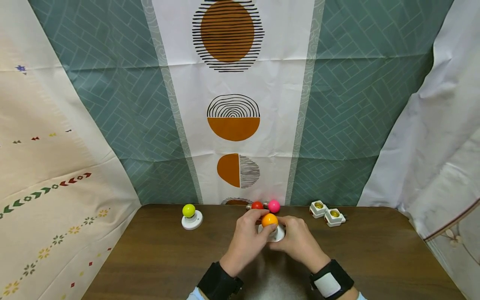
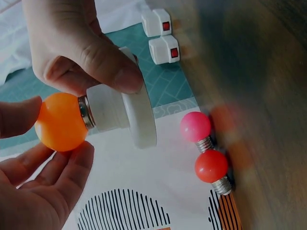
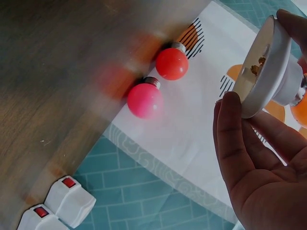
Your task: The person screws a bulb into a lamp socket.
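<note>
Head view: nearest to me, two bare hands meet over a brown worktop (image 1: 168, 258). Each wrist wears a black strap (image 1: 219, 280); the right one carries a pale patch (image 1: 327, 285) with no writing I can read. The left hand (image 1: 248, 236) has thumb and fingers round an orange bulb (image 1: 269, 220). The right hand (image 1: 300, 238) grips the flange of a round white lamp holder (image 2: 106, 108). Bulb and holder are joined and raised off the worktop, with a little of the bulb's metal base (image 2: 86, 113) showing between them. I judge this to be the screwing step, though I cannot tell whether the bulb is going in or coming out. The next move, I think, calls for the right hand to steady the holder while the left turns the bulb without tilting it.

Farther off, on the left, a yellow-green bulb (image 1: 188, 210) stands in a second white holder (image 1: 192, 223). On the right, two white plug-in sockets (image 1: 318, 213) sit side by side, each with a red switch (image 2: 166, 26). At the back edge lie a red bulb (image 1: 257, 205) and a pink bulb (image 1: 274, 206), close together. Beyond hangs patterned cloth (image 1: 123, 37). I can make out no brand or label anywhere.
</note>
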Motion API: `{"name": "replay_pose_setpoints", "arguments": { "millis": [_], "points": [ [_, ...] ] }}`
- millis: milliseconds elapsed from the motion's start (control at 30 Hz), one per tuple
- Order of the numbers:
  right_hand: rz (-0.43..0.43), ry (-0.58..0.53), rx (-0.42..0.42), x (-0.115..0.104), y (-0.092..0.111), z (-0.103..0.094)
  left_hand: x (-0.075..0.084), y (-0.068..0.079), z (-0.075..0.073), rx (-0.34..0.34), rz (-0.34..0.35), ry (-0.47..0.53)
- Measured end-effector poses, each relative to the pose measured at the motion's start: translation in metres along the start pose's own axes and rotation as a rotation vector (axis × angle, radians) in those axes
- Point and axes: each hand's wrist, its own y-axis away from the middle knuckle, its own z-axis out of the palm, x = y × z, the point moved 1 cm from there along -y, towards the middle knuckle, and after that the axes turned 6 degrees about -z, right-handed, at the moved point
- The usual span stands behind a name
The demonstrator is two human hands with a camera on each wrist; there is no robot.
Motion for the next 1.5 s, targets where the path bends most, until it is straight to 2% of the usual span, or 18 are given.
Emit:
{"name": "replay_pose_setpoints", "arguments": {
  "millis": [133,267,467,600,733,1067,1333,1500],
  "points": [
    [0.008,-0.002,-0.011,-0.0001,-0.0013,-0.0004,-0.0009,-0.0011,-0.0013,-0.028,0.033,-0.007],
    [0.019,0.005,-0.011,-0.0009,-0.0024,-0.0007,0.0,-0.0016,-0.0019,-0.027,0.031,0.011],
    [0.025,0.01,-0.016,-0.0001,-0.0018,0.0003,0.0007,0.0008,-0.0004,0.04,-0.026,0.028],
    [0.02,0.01,-0.003,0.0008,-0.0023,0.0002,-0.0005,-0.0007,0.0007,0.065,-0.032,0.013],
    [0.02,0.004,0.002,0.0013,-0.0032,0.0002,-0.0012,-0.0029,0.0012,0.049,-0.023,0.022],
    [0.022,-0.003,-0.043,0.0012,-0.0017,0.0034,-0.0026,-0.0007,0.0005,-0.007,-0.019,-0.002],
    [0.009,-0.021,-0.031,0.0013,-0.0018,0.003,-0.0029,-0.0011,-0.0019,-0.072,0.008,0.021],
    [0.0,-0.011,-0.001,0.0029,-0.0019,0.003,-0.0027,-0.0014,-0.0009,-0.05,0.045,0.019]
  ]
}}
